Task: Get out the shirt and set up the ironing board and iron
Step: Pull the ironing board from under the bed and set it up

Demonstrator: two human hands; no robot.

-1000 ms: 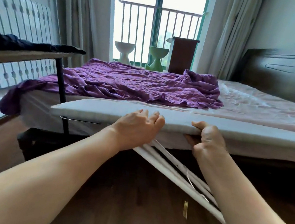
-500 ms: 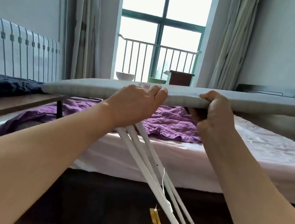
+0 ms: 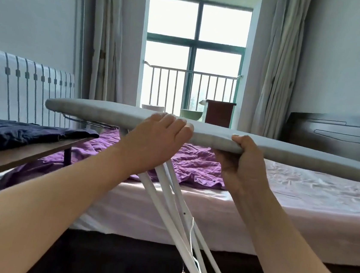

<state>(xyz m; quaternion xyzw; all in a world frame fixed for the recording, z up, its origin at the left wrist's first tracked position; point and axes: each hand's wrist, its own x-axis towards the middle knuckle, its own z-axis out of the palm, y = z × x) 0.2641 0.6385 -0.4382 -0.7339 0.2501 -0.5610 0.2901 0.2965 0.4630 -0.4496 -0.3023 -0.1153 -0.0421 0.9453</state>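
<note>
Left hand (image 3: 158, 143) and right hand (image 3: 243, 166) clasp ironing board (image 3: 101, 110), lying crosswise, nose seemingly pointing left

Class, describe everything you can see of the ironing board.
The ironing board is long, with a grey padded fabric cover and a rounded nose pointing left. It is held roughly level in front of the bed. White metal legs slant down beneath. The left hand and right hand grip its near edge.
</note>
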